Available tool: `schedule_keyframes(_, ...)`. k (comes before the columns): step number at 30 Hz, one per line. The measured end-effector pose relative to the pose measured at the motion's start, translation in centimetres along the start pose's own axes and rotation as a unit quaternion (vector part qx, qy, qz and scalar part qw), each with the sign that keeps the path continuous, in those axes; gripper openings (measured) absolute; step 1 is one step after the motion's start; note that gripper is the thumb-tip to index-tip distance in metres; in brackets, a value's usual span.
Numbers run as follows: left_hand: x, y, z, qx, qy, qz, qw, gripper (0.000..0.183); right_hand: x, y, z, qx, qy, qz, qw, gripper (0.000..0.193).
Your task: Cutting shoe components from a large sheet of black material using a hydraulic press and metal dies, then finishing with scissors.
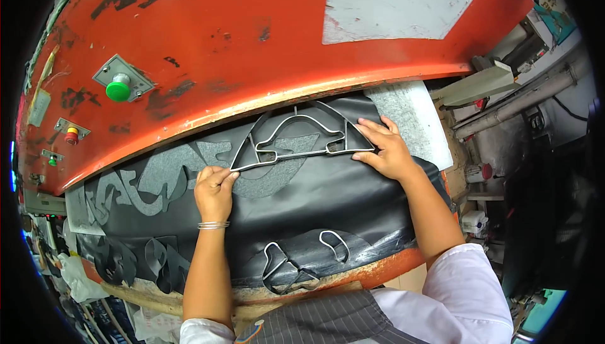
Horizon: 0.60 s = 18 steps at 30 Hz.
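A large metal cutting die (302,154), a curved frame with an inner outline, lies on a black leather-like sheet (328,186). My left hand (214,194) pinches its near left corner between thumb and fingers. At the right corner, my right hand (389,148) grips the frame, thumb on the near side and fingers on the far side. The die's far edge reaches to the lip of the red machine beam. Grey material (161,177) shows where shapes are cut out of the sheet, some of it under the die.
Overhead hangs a red press beam (252,47) with a green push button (118,90) and a red one (72,136). Two smaller cutting dies (275,269) lie near the front edge. Black sheet scraps (165,265) hang at front left. A pipe (523,107) runs at right.
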State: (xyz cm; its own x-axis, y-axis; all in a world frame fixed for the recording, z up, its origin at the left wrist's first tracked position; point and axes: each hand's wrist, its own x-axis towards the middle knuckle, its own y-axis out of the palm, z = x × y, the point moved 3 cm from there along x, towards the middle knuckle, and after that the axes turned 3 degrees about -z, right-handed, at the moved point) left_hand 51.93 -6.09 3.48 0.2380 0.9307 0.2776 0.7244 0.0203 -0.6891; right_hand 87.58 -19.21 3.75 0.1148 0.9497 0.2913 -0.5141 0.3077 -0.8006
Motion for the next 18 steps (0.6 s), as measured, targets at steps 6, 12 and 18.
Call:
schedule_keyframes(6, -0.1, 0.0, 0.8, -0.012, 0.045, -0.021, 0.999, 0.013, -0.1, 0.3, 0.4, -0.011, 0.007, 0.018, 1.000, 0.065)
schedule_keyframes(12, -1.0, -6.6, 3.9, -0.208, -0.118, -0.016, 0.971, 0.034, -1.2, -2.3, 6.0, -0.069, 0.070, -0.121, 0.988, 0.064)
schedule_keyframes(18, 4.0, -26.3, 19.3, -0.144, -0.133, -0.340, 0.920, 0.036, 2.8, 2.6, 23.9, 0.062, -0.069, -0.094, 0.991, 0.049)
